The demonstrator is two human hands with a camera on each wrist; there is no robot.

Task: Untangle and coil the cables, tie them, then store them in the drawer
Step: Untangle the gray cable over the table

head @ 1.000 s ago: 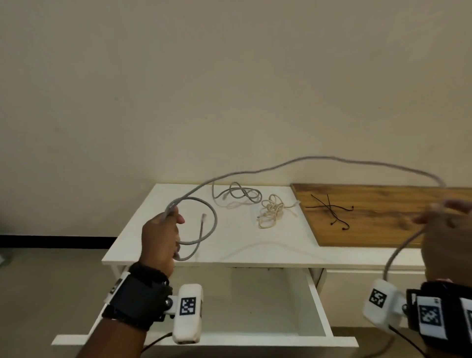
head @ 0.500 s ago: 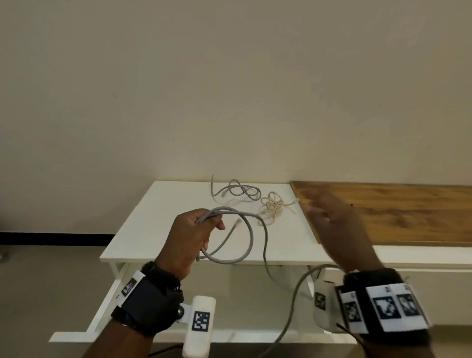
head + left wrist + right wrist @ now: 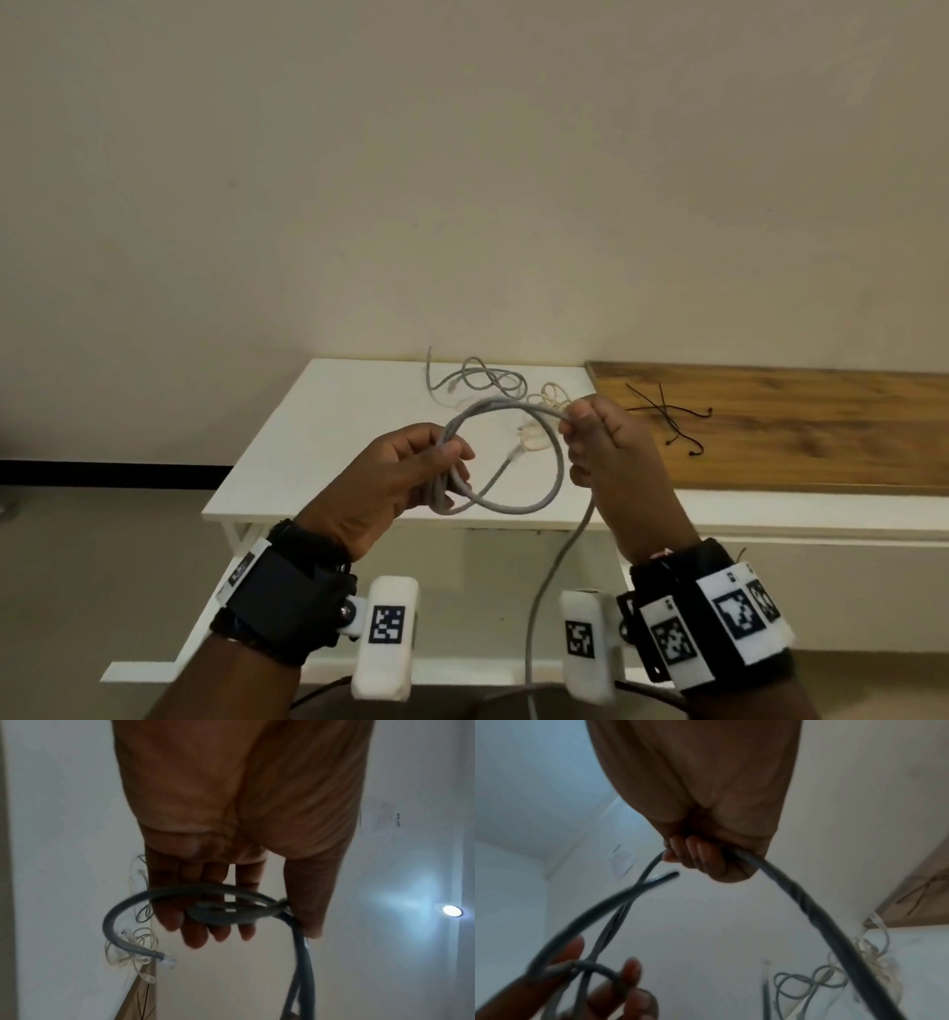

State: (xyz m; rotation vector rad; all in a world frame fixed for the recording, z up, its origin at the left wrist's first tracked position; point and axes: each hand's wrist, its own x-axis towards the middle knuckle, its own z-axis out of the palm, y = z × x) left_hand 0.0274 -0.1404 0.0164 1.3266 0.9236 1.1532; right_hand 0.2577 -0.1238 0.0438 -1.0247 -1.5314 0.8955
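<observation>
A grey cable (image 3: 552, 475) forms loops in the air in front of the white table (image 3: 328, 411). My left hand (image 3: 411, 473) grips the gathered loops (image 3: 226, 908) between thumb and fingers. My right hand (image 3: 595, 437) is closed round the same cable (image 3: 795, 894) at the loop's top right; its free length hangs down between my wrists (image 3: 539, 606). The plug end (image 3: 167, 960) sticks out of the coil. On the table lie a second grey cable (image 3: 482, 380) and a cream cable (image 3: 539, 431), both tangled. The open drawer (image 3: 169, 663) is below the table.
A wooden board (image 3: 821, 426) lies on the right part of the table with thin black ties (image 3: 672, 416) on it. A plain wall stands right behind the table. The floor shows at the left.
My right hand came back from the board and took hold of the cable near my left hand. The long arc of cable was drawn in as another loop.
</observation>
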